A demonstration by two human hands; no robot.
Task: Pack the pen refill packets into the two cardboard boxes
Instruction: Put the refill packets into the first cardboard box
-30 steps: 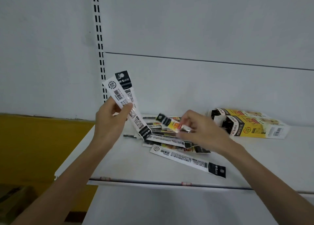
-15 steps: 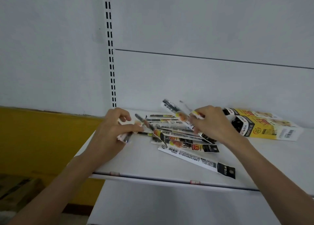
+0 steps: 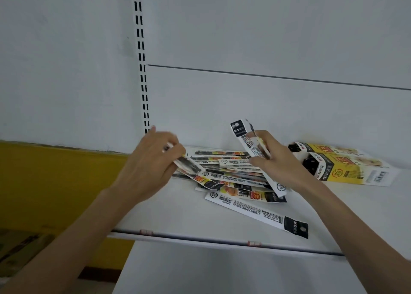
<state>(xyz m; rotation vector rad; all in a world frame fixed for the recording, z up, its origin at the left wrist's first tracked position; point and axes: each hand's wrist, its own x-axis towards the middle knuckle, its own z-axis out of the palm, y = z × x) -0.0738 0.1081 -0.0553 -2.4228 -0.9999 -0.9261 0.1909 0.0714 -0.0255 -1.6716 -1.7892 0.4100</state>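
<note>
Though blurred, L hand (image 3: 151,167), R hand (image 3: 281,163) grip pkts (image 3: 241,136).

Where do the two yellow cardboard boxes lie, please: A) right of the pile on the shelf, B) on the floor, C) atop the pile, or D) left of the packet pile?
A: the cardboard boxes lie side by side on the shelf, right of the packet pile.
</note>
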